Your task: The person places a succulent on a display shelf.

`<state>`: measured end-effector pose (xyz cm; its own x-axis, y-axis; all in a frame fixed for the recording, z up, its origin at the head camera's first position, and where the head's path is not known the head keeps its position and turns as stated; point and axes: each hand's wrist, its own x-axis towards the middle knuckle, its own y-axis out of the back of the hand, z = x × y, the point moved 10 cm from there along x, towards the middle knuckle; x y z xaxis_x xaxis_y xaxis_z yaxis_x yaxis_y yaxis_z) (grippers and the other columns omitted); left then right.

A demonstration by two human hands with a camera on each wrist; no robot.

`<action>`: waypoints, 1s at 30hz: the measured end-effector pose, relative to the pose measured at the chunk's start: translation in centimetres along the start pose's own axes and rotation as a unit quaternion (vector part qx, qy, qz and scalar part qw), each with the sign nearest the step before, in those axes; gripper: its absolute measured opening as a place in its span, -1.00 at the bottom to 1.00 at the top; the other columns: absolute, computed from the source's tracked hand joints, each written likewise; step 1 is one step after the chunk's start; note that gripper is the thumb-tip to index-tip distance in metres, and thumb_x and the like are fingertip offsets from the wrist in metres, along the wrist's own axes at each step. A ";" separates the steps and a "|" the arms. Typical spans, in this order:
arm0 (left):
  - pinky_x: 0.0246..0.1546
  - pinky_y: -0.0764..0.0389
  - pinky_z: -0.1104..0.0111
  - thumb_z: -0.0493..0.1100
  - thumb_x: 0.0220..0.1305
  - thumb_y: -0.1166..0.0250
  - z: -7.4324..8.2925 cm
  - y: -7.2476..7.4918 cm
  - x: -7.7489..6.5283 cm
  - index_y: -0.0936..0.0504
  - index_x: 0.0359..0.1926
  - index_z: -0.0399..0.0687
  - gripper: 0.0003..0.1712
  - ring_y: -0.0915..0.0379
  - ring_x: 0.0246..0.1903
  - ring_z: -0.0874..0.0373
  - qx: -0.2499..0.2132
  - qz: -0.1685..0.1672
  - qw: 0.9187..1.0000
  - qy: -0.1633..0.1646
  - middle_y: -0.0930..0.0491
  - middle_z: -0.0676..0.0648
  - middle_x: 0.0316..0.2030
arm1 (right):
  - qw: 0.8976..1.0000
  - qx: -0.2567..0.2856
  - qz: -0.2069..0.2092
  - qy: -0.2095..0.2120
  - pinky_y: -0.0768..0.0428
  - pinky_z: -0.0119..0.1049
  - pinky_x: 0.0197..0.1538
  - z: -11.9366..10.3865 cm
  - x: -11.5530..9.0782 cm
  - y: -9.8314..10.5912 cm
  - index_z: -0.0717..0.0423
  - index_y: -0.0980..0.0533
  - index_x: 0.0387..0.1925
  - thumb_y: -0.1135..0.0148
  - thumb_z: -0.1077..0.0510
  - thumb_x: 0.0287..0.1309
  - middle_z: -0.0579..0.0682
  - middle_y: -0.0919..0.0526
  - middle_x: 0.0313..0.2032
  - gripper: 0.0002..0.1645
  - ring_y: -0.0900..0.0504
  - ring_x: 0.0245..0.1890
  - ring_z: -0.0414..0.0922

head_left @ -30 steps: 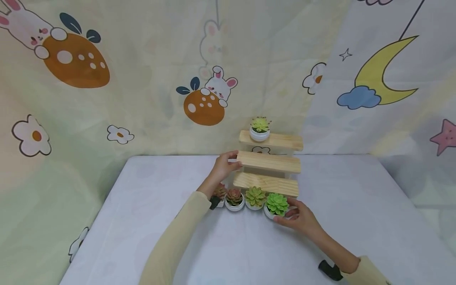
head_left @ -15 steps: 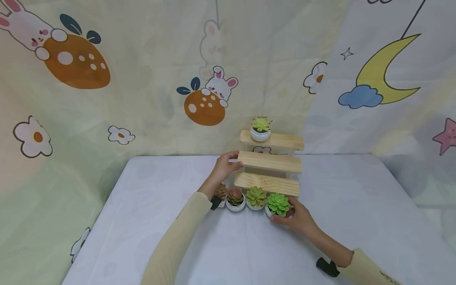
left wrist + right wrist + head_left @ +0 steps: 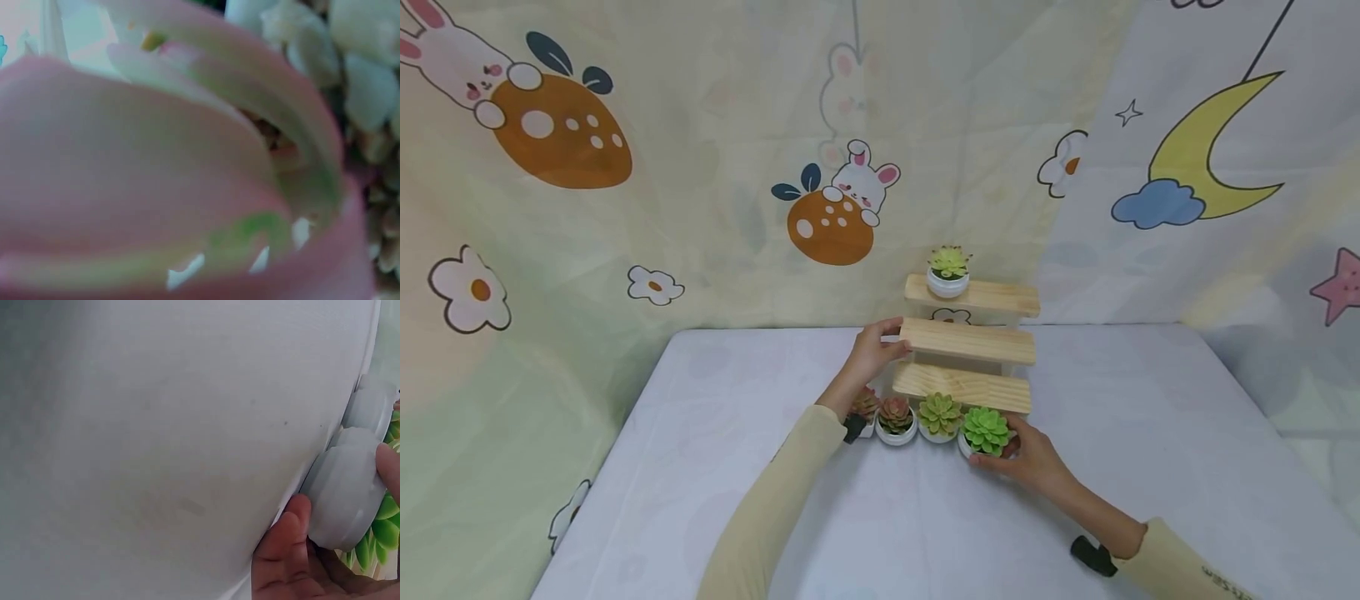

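A wooden tiered plant shelf [image 3: 966,341] with three boards stands toward the back of the table. My left hand [image 3: 871,352] grips the left end of its middle board, thumb and fingers at the edge. In front of the lowest board, my right hand [image 3: 1032,454] holds a bright green potted succulent [image 3: 985,430] by its white pot [image 3: 344,497], at the right end of a row. Beside it stand a yellow-green succulent [image 3: 938,414] and a reddish one [image 3: 895,414]. Another reddish succulent [image 3: 864,403] is partly hidden behind my left wrist; its pinkish leaves [image 3: 137,169] fill the left wrist view.
A light green succulent [image 3: 949,271] in a white pot sits on the left part of the top board. White cloth [image 3: 700,467] covers the table, and a curtain [image 3: 722,167] printed with cartoons hangs right behind it. Pale pebbles [image 3: 375,94] show beside the leaves.
My right thumb has shifted slightly left along the front of the green succulent's pot. My left hand and the shelf have stayed in place.
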<state>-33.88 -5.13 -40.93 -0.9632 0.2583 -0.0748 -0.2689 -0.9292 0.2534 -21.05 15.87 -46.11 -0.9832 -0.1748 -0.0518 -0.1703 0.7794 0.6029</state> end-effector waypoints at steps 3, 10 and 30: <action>0.03 -0.66 0.24 -0.35 0.34 -0.23 -0.1 0.0 0.0 -0.27 0.38 -0.37 -0.36 -0.58 0.02 -0.17 -0.003 -0.004 1.000 -0.001 -0.45 -0.36 0.18 | 1.000 -0.010 0.000 0.018 -0.55 -0.41 -0.45 -0.1 0.0 0.0 0.27 -0.36 0.28 -0.56 -0.01 -0.08 0.06 -0.61 -0.24 -0.06 -0.51 -0.43 -0.16; 0.01 -0.67 0.25 -0.36 0.34 -0.23 0.0 0.1 -0.2 -0.27 0.37 -0.40 -0.37 -0.58 0.01 -0.17 -0.004 0.000 1.000 -0.001 -0.45 -0.38 0.17 | 1.000 -0.021 0.008 0.019 -0.58 -0.41 -0.47 -0.6 -0.8 1.3 0.32 -0.41 0.21 -0.54 -0.04 -0.06 0.00 -0.61 -0.36 -0.12 -0.54 -0.46 -0.21; -0.02 -0.68 0.30 -0.34 0.35 -0.23 0.0 0.1 -0.3 -0.30 0.37 -0.35 -0.39 -0.59 0.01 -0.15 0.003 0.007 1.000 0.008 -0.46 -0.34 0.18 | 0.996 0.002 0.075 0.040 -0.66 -0.49 -0.25 -4.4 -1.3 8.7 0.37 -0.38 0.20 -0.48 0.09 0.05 0.27 -0.59 -0.03 -0.24 -0.66 -0.25 -0.26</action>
<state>-33.65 -5.27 -40.93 -0.9666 0.2414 -0.0859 -0.2556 -0.9309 0.2611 -20.94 20.23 -37.31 -0.9893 -0.1035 0.1024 -0.0223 0.8030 0.5956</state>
